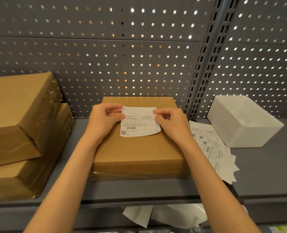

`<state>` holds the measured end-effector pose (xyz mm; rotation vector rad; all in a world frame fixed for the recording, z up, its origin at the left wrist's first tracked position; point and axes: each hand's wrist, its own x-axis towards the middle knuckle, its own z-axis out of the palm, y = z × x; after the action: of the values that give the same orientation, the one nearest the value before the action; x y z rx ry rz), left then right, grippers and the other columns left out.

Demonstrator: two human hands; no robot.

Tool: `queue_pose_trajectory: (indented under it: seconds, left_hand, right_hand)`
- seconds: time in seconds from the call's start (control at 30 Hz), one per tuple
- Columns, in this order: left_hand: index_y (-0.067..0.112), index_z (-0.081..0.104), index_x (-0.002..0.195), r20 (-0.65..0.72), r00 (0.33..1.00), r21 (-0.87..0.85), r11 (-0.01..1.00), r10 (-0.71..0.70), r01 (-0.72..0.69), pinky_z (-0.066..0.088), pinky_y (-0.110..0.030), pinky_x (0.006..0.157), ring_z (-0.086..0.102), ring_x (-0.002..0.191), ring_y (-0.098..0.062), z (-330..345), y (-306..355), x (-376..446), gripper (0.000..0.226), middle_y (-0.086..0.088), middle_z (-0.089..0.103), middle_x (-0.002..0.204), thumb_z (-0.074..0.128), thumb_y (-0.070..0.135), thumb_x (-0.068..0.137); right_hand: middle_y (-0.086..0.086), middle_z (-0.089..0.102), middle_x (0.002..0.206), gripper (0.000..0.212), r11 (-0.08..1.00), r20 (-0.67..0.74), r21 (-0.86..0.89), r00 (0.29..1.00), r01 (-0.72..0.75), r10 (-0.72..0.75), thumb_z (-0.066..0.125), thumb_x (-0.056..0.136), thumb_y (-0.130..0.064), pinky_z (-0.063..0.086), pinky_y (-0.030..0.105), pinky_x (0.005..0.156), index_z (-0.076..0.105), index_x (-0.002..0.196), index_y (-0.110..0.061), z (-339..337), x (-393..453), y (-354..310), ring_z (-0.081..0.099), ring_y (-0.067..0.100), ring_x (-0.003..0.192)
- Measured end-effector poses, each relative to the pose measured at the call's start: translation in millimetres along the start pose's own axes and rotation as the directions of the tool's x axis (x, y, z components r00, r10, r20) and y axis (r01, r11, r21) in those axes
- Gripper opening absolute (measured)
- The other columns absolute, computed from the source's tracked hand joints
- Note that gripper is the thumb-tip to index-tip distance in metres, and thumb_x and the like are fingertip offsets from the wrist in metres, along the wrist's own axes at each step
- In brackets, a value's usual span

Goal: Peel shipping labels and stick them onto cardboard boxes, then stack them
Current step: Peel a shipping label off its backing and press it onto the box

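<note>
Loose paper sheets [139, 214]: nearest us at 6 o'clock, below the shelf edge [139, 197], we see white sheets lying crumpled.
Cardboard box [139, 152]: at centre on the grey shelf we see it lying flat and closed, its long axis running from 6 toward 12 o'clock.
Stack of labels [213, 148]: at 3 o'clock of the box, fanned out on the shelf, just beside it.
Shipping label [139, 123]: we hold it over the far half of the box top, printed side up, long axis running 9 to 3 o'clock, the barcode edge toward us.
Left hand [104, 120]: pinching the label's left edge.
Right hand [171, 121]: pinching the label's upper right corner.
Stacked boxes [21, 132]: at 9 o'clock, two taped cartons, one on the other, both closed.
White foam box [245, 121]: at 2 o'clock, open; we see nothing inside.
Pegboard [139, 56]: farthest, at 12 o'clock.
</note>
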<state>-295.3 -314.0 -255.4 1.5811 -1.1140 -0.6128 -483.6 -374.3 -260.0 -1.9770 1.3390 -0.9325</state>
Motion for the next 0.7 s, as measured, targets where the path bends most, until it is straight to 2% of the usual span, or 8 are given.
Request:
queue_pose_trajectory:
  seconds: [0.07, 0.17, 0.33, 0.57, 0.7]
  left_hand:
    - [0.012, 0.067, 0.107, -0.001, 1.000, 0.013, 1.000, 0.002, -0.002, 0.051, -0.025, 0.086, 0.066, 0.087, -0.005, 0.4, -0.6, 0.0, 0.030, 0.003, 0.070, 0.092, 0.070, 0.002, 0.079]
    - [0.011, 0.067, 0.109, 0.000, 1.000, 0.039, 0.999, 0.010, -0.010, 0.051, -0.024, 0.086, 0.067, 0.087, -0.005, 0.7, -1.6, 0.1, 0.031, 0.003, 0.070, 0.094, 0.071, 0.004, 0.079]
    - [0.013, 0.068, 0.107, -0.002, 1.000, 0.066, 0.998, 0.018, -0.018, 0.051, -0.025, 0.087, 0.066, 0.087, -0.004, 0.5, -2.1, 0.4, 0.030, 0.003, 0.070, 0.095, 0.071, 0.005, 0.079]
    - [0.015, 0.068, 0.106, -0.003, 0.999, 0.106, 0.993, 0.045, -0.045, 0.051, -0.028, 0.090, 0.066, 0.086, -0.004, 1.7, -3.2, 0.0, 0.030, 0.008, 0.069, 0.090, 0.071, 0.005, 0.078]
    - [0.020, 0.068, 0.101, -0.006, 0.998, 0.115, 0.991, 0.069, -0.068, 0.052, -0.027, 0.088, 0.066, 0.085, -0.004, 1.9, -5.1, 0.7, 0.029, 0.009, 0.069, 0.090, 0.071, 0.004, 0.078]
  right_hand:
    - [-0.020, 0.049, 0.065, 0.024, 1.000, 0.003, -0.006, 1.000, 0.002, -0.002, 0.057, 0.089, -0.017, 0.033, 0.002, 0.049, 0.070, 0.109, -0.021, 0.2, -0.5, 0.0, 0.047, -0.012, 0.056]
    - [-0.020, 0.050, 0.070, 0.025, 0.999, 0.009, -0.039, 1.000, -0.005, 0.006, 0.056, 0.090, -0.017, 0.033, 0.005, 0.048, 0.069, 0.110, -0.024, 0.2, -1.0, 0.1, 0.045, -0.004, 0.056]
    - [-0.023, 0.049, 0.072, 0.026, 0.998, 0.011, -0.069, 1.000, -0.010, 0.011, 0.054, 0.090, -0.017, 0.030, 0.008, 0.047, 0.069, 0.110, -0.025, 1.2, -0.2, 0.7, 0.044, -0.003, 0.058]
    - [-0.010, 0.058, 0.091, 0.026, 0.995, 0.003, -0.103, 1.000, 0.005, -0.004, 0.053, 0.091, -0.016, 0.025, 0.007, 0.051, 0.069, 0.111, -0.024, 2.7, 0.2, 1.5, 0.042, -0.004, 0.061]
    - [-0.013, 0.054, 0.088, 0.027, 0.993, -0.003, -0.113, 1.000, 0.016, -0.017, 0.052, 0.091, -0.017, 0.026, 0.009, 0.052, 0.069, 0.111, -0.024, 3.3, 0.3, 2.3, 0.043, -0.003, 0.060]
